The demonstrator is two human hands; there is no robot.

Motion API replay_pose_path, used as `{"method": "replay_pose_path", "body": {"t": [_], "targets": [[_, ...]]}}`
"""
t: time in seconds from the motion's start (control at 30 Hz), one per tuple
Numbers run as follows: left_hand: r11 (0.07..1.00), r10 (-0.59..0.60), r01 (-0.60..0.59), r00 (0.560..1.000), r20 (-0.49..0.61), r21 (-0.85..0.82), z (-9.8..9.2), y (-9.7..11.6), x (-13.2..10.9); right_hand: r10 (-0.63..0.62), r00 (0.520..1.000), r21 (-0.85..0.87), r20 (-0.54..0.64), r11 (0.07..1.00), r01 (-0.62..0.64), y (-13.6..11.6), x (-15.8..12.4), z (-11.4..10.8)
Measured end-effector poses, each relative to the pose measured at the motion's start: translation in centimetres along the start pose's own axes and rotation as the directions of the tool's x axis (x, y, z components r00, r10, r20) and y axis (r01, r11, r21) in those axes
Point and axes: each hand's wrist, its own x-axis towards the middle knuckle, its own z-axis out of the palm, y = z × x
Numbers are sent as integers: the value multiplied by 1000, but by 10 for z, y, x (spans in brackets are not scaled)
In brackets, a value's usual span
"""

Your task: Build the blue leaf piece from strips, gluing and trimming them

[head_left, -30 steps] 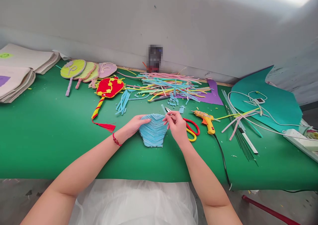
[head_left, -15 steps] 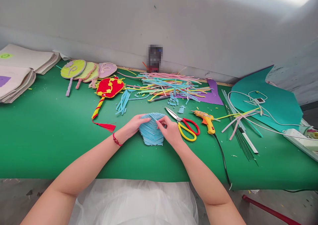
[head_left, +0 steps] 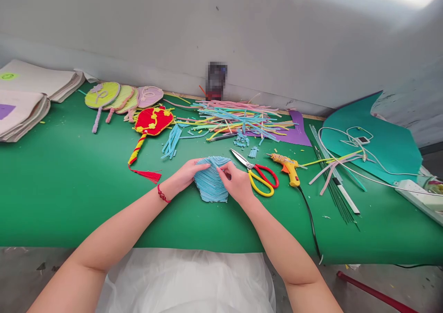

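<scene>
A light-blue fan-shaped panel (head_left: 212, 184) covered in slanting rows of pipe cleaner is held just over the green table. My left hand (head_left: 188, 171) is closed on its upper left edge, thumb on the face and fingers hidden behind. At the upper right of the panel, my right hand (head_left: 236, 179) has thumb and forefinger pinched together against the surface; whatever is between the fingertips is too small to make out. Scissors (head_left: 259, 174) with red and yellow handles lie open just right of that hand. Blue pipe-cleaner offcuts (head_left: 241, 139) lie beyond the panel.
A yellow glue gun (head_left: 288, 168) with a black cord lies right of the scissors. Behind is a heap of coloured pipe cleaners (head_left: 235, 119). A red fan (head_left: 154, 121) with a tassel and several pastel fans (head_left: 104, 95) lie left. Wires, white cables and a power strip (head_left: 420, 195) occupy the right.
Both hands and the blue panel stay almost in place. The view has shifted very slightly; nothing has been taken up or let go.
</scene>
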Motion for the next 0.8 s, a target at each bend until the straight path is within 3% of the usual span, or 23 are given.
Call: {"method": "replay_pose_path", "body": {"t": [0.8], "targets": [[998,31,-29,998,-48,52,1,-6,2,-29,999,-90,43,995,33,-2,0,-4]]}}
